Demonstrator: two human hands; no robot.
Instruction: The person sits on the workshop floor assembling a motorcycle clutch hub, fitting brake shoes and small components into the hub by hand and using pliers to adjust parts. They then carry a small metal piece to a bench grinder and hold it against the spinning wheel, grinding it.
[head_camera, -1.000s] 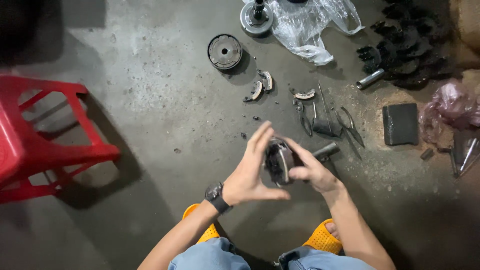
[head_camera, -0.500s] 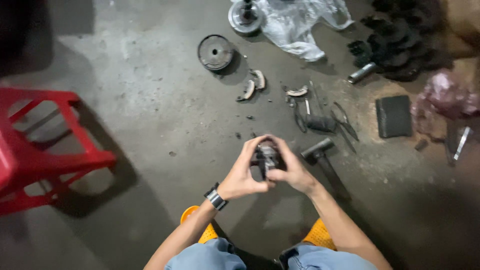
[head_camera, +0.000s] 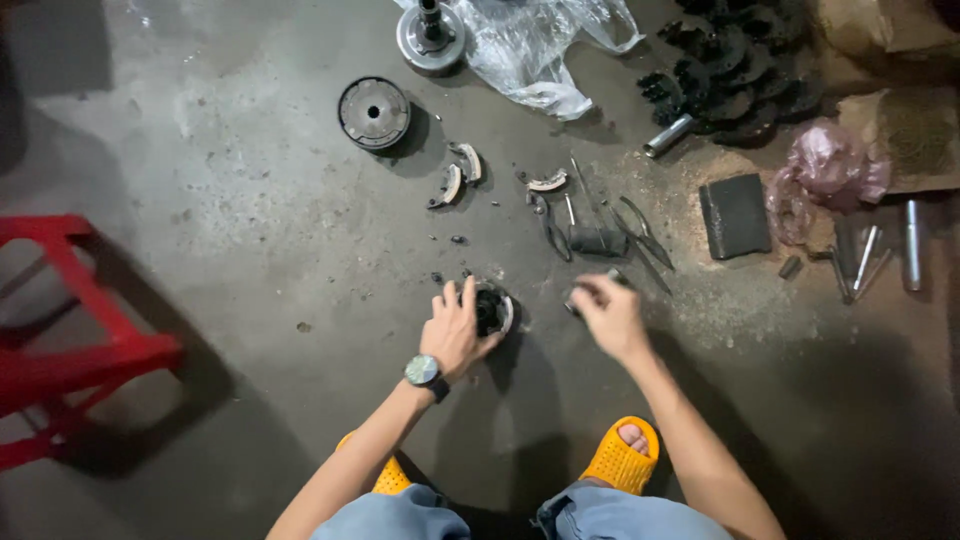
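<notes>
The head camera looks straight down at a stained grey concrete floor (head_camera: 250, 200). The left hand (head_camera: 458, 330), with a dark round wristwatch (head_camera: 424, 371) on its wrist, presses a round metal part with a dark centre (head_camera: 492, 310) onto the floor near the middle of the scene, its fingers spread over the part's left side and clamped on it. The right hand (head_camera: 608, 315) is just to the right, well apart from the left, curled around a short grey metal cylinder-like tool (head_camera: 585, 290) lying on the floor; blur keeps me from telling whether it grips the tool or only touches it.

Farther off lie two curved metal shoe pieces (head_camera: 458, 175), a third curved piece (head_camera: 548, 181), dark pliers with long handles (head_camera: 600, 232) and a dark round drum-shaped metal disc (head_camera: 373, 112). At the far edge a shiny round assembly with a shaft (head_camera: 430, 35) sits beside a crumpled clear plastic sheet (head_camera: 545, 50). Far right are a heap of black toothed rings (head_camera: 725, 70), a black rectangular block (head_camera: 735, 215), a pink plastic bag (head_camera: 825, 165) and several metal rods (head_camera: 885, 250). A red plastic stool (head_camera: 70, 340) stands at left. Nearest are two orange perforated slippers (head_camera: 620, 462) and blue denim legs (head_camera: 590, 515).
</notes>
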